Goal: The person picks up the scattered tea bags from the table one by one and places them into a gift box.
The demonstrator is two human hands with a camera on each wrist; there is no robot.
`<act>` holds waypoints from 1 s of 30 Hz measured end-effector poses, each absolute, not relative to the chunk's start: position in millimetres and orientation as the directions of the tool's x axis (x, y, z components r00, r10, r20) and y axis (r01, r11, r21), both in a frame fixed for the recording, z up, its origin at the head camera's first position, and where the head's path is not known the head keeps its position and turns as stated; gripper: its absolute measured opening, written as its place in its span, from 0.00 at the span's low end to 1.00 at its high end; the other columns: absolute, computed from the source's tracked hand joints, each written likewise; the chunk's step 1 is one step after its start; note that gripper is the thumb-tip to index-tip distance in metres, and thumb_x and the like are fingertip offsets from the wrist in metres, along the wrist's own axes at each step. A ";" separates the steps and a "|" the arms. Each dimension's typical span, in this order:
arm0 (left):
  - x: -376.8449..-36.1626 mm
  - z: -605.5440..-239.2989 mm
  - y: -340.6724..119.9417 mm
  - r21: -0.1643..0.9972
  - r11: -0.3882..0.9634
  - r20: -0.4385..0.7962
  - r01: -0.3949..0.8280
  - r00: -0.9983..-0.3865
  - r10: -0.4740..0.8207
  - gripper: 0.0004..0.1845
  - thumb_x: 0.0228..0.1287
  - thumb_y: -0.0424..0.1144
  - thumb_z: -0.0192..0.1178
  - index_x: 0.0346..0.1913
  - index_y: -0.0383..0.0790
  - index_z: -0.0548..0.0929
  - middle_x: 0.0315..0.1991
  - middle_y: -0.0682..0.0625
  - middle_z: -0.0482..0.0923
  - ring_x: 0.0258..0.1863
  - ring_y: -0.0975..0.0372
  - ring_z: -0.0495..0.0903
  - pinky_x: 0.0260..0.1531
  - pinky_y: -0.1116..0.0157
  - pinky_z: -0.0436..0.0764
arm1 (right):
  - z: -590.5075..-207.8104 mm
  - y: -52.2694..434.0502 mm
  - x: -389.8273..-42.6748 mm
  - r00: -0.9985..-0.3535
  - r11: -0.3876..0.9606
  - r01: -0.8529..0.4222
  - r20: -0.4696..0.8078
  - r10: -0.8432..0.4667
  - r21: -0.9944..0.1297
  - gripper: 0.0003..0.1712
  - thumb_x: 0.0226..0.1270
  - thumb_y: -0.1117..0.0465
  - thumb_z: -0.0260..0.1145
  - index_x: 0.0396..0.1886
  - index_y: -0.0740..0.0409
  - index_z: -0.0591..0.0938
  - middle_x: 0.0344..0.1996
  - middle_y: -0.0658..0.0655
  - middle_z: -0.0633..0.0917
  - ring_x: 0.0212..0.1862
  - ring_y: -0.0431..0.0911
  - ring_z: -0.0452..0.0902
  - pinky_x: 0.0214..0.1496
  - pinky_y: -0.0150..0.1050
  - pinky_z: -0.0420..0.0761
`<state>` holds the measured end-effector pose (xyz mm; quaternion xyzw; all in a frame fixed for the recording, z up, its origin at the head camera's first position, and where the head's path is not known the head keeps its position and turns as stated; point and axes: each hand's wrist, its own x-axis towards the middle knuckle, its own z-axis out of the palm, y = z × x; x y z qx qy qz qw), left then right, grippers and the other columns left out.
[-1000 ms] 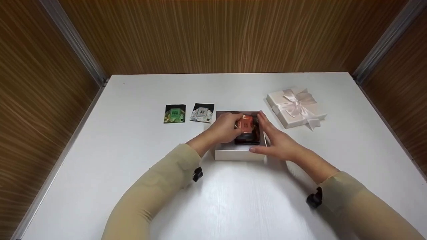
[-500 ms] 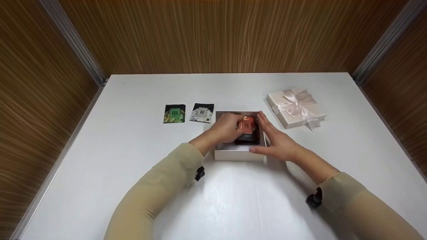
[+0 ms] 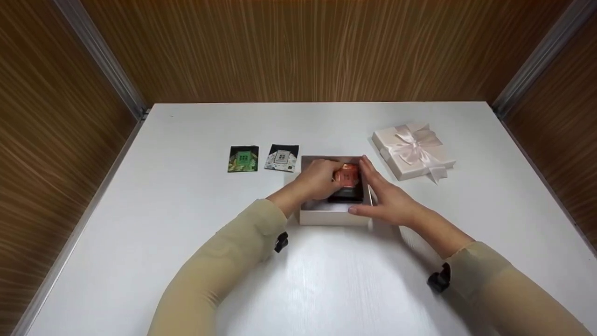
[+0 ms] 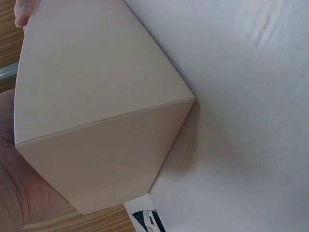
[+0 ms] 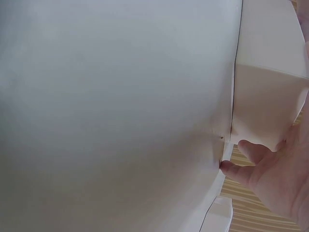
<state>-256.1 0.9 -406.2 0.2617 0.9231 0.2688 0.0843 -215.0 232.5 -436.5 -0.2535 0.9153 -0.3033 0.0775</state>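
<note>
Packets are going into the open white box [image 3: 333,215] at the middle of the worktop [image 3: 186,233], and the work looks partly done. 1 orange packet [image 3: 346,175] is over the box's inside right now, pinched in the curled fingers of the left hand [image 3: 316,179]. Under it a dark packet [image 3: 347,193] already lies on the box floor, so at least 1 piece seems to be in; whether more lie beneath it cannot be told from the head view.

The right hand [image 3: 391,201] is apart from the left. Its fingers are straight and rest along the right wall of the box, with the thumb at the near right corner, steadying it rather than gripping it. The right wrist view shows the thumb [image 5: 246,166] against the pale wall, and the left wrist view shows little besides the box's outer corner [image 4: 104,121] and a sliver of a packet on the worktop.

2 packets are yet to go in, by the look of it: a green packet [image 3: 243,159] and a black and white packet [image 3: 282,158] lie flat side by side, just left of the box and well clear of both hands. The orange one is not yet set down.

The lid with a ribbon bow [image 3: 413,150] sits to the right of the box, apart from it, so closing also remains.
</note>
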 end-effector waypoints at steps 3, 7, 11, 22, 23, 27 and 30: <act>-256.3 -405.6 1.0 0.543 0.721 -0.025 0.431 -0.850 0.527 0.28 0.77 0.48 0.65 0.74 0.42 0.78 0.62 0.45 0.84 0.62 0.54 0.81 0.65 0.59 0.76 | -436.9 232.3 -215.2 -0.858 0.685 -0.418 0.011 -0.513 -0.597 0.69 0.68 0.36 0.74 0.89 0.51 0.39 0.87 0.54 0.37 0.84 0.55 0.44 0.81 0.58 0.57; -256.2 -403.8 0.9 0.551 0.727 -0.048 0.410 -0.854 0.517 0.33 0.76 0.43 0.67 0.79 0.43 0.72 0.67 0.43 0.81 0.67 0.53 0.79 0.70 0.60 0.73 | -437.4 232.5 -215.4 -0.858 0.688 -0.417 0.008 -0.514 -0.594 0.69 0.68 0.36 0.74 0.89 0.52 0.38 0.87 0.53 0.36 0.85 0.55 0.43 0.81 0.58 0.56; -254.5 -399.3 -1.5 0.567 0.729 -0.077 0.383 -0.857 0.510 0.35 0.75 0.41 0.66 0.81 0.46 0.68 0.68 0.43 0.80 0.66 0.54 0.78 0.71 0.58 0.72 | -437.8 232.4 -215.0 -0.860 0.695 -0.412 0.000 -0.510 -0.589 0.68 0.69 0.35 0.72 0.89 0.52 0.38 0.87 0.53 0.37 0.84 0.57 0.44 0.81 0.59 0.56; -253.7 -359.3 -36.2 0.668 0.664 -0.056 0.337 -0.866 0.496 0.35 0.77 0.43 0.64 0.81 0.42 0.67 0.53 0.42 0.85 0.49 0.55 0.84 0.49 0.60 0.84 | -435.2 231.5 -216.1 -0.870 0.717 -0.388 -0.025 -0.492 -0.580 0.69 0.68 0.32 0.72 0.89 0.51 0.37 0.87 0.53 0.36 0.85 0.58 0.42 0.81 0.61 0.57; -254.4 -355.2 -42.6 0.691 0.645 -0.039 0.328 -0.873 0.486 0.34 0.78 0.43 0.64 0.81 0.42 0.67 0.49 0.44 0.85 0.44 0.56 0.83 0.43 0.62 0.85 | -435.1 231.5 -216.1 -0.872 0.718 -0.386 -0.027 -0.489 -0.579 0.70 0.67 0.32 0.72 0.89 0.51 0.37 0.87 0.53 0.36 0.85 0.58 0.42 0.81 0.61 0.56; -261.2 -343.1 -71.8 0.755 0.584 0.047 0.298 -0.913 0.406 0.32 0.78 0.43 0.64 0.80 0.41 0.70 0.48 0.46 0.83 0.44 0.59 0.82 0.41 0.64 0.85 | -435.2 231.3 -216.2 -0.874 0.721 -0.383 -0.027 -0.486 -0.578 0.71 0.67 0.32 0.73 0.89 0.51 0.37 0.87 0.53 0.36 0.85 0.58 0.42 0.81 0.60 0.55; -269.7 -341.0 -97.9 0.796 0.545 0.100 0.264 -0.945 0.313 0.30 0.78 0.43 0.64 0.78 0.40 0.73 0.51 0.45 0.83 0.49 0.57 0.82 0.47 0.62 0.84 | -435.4 231.4 -215.9 -0.872 0.717 -0.385 -0.026 -0.489 -0.581 0.71 0.66 0.32 0.73 0.89 0.51 0.37 0.87 0.53 0.36 0.84 0.58 0.43 0.81 0.60 0.56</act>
